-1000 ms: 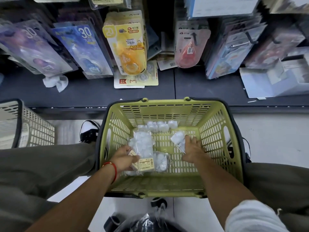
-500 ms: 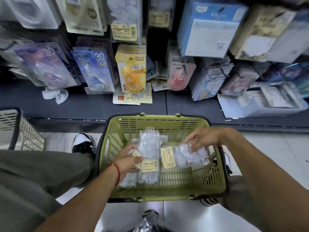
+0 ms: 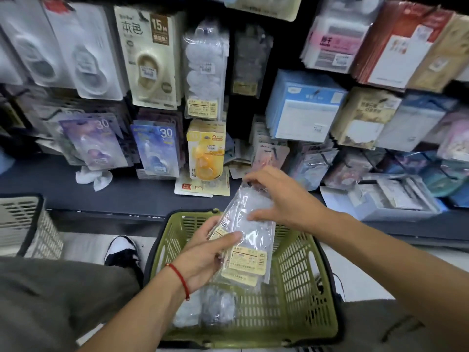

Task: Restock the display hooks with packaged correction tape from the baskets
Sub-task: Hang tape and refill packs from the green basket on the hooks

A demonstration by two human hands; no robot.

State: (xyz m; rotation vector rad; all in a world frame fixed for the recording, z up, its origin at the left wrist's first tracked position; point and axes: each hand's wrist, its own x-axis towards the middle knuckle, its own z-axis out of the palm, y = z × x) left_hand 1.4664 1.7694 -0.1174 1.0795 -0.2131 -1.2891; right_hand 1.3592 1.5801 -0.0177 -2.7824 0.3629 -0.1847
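Correction tape packs (image 3: 247, 240): clear bags with yellow labels, held up over the green basket (image 3: 304, 288).
Left hand (image 3: 203, 260): holds the packs from below, thumb on top.
Right hand (image 3: 281, 199): pinches the top of the front pack.
Basket: more clear packs (image 3: 205, 311) lie inside.
Hooks: one matching pack (image 3: 203, 69) hangs above.

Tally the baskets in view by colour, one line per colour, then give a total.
Green basket, under both hands, a few clear packs inside: 1
Pale beige basket, at the left edge, cut off by the frame: 1
Total: 2
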